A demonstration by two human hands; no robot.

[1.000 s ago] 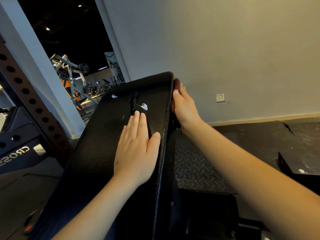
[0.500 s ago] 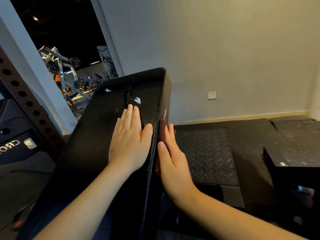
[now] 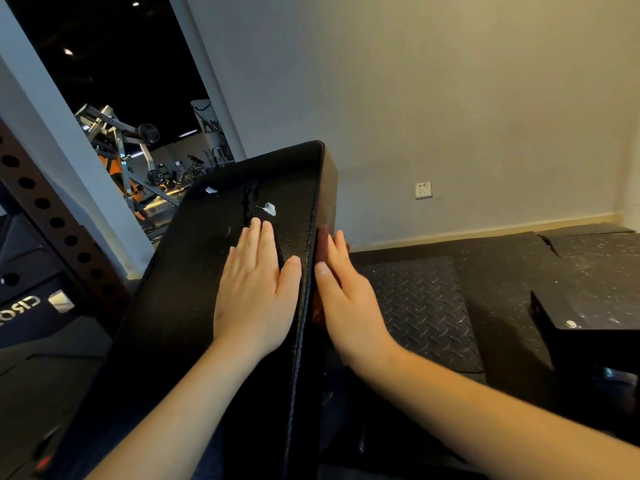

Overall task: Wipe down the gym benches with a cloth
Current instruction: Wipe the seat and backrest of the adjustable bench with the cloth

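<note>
The black padded bench [image 3: 194,289] slopes up from 7 o'clock toward the middle of the view, its top end raised, with two white scuffs [image 3: 269,208] in the cover near that end. The left grip [image 3: 256,292] lies flat on the top face, fingers straight and together, thumb out along the right seam, holding nothing. Just at its 3 o'clock the right grip [image 3: 349,306] presses flat against the bench's side wall, fingers straight. A dark reddish strip [image 3: 322,239] shows between that palm and the side; I cannot tell whether it is the cloth or a reflection. A diamond-plate floor mat [image 3: 422,306] lies at 3 o'clock, a black box [image 3: 588,341] at 4 o'clock. A wall socket [image 3: 423,190] sits at 2 o'clock, a perforated rack post [image 3: 52,220] at 9 o'clock, and weight machines [image 3: 121,140] at 11 o'clock.
</note>
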